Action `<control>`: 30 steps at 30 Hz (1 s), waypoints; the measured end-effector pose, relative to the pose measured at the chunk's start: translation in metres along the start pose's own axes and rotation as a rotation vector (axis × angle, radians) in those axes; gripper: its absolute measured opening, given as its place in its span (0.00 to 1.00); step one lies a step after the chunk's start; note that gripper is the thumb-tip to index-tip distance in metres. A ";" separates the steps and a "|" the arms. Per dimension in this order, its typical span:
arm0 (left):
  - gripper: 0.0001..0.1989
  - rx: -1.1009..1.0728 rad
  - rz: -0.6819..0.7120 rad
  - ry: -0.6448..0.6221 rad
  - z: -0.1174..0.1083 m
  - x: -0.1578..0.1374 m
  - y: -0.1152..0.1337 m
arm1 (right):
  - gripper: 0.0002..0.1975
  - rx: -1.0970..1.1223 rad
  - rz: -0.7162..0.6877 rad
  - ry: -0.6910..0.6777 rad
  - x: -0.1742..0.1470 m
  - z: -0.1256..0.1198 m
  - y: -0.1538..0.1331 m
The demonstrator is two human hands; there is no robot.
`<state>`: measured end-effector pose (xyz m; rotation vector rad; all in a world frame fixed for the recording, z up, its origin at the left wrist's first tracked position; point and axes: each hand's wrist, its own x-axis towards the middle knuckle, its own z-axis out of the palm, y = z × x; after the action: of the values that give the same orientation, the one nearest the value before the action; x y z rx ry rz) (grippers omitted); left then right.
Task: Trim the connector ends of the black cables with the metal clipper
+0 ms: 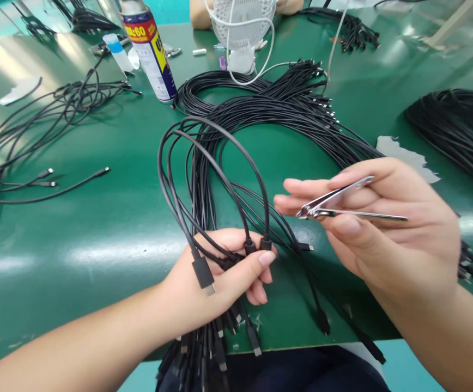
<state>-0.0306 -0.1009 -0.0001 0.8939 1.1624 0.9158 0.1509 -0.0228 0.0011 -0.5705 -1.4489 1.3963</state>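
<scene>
My left hand (pixel 224 272) is closed around several black USB cables (pixel 220 163), thumb pressed near two of their connector ends. The cables arch up in loops above the hand, and one flat connector (pixel 202 273) lies across the base of my thumb. My right hand (pixel 400 234) holds a silver nail clipper (pixel 343 204) between thumb and fingers, its lever swung out and its jaws pointing left toward the cables, apart from them. Under my left hand, more connector ends (pixel 216 348) hang over the table's front edge.
A large cable bundle (pixel 269 109) curves across the green table (pixel 138 228). Loose cables (pixel 56 120) lie left, near a spray can (pixel 149 51). A white fan (pixel 242 27) stands at the back, with part of another person's arm (pixel 199 13) behind it. Another cable coil (pixel 457 130) is at right.
</scene>
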 end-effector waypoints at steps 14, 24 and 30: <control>0.05 0.163 0.156 0.131 0.002 0.002 -0.006 | 0.09 0.066 0.372 -0.165 0.003 0.001 -0.003; 0.05 0.162 0.206 0.181 0.003 0.002 -0.005 | 0.15 -0.084 0.215 -0.219 0.003 0.002 -0.001; 0.05 0.206 0.202 0.186 0.003 0.004 -0.003 | 0.15 -0.124 0.175 -0.221 0.003 0.002 -0.002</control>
<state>-0.0266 -0.0988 -0.0034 1.1263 1.3620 1.0737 0.1489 -0.0215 0.0042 -0.6506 -1.7041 1.5531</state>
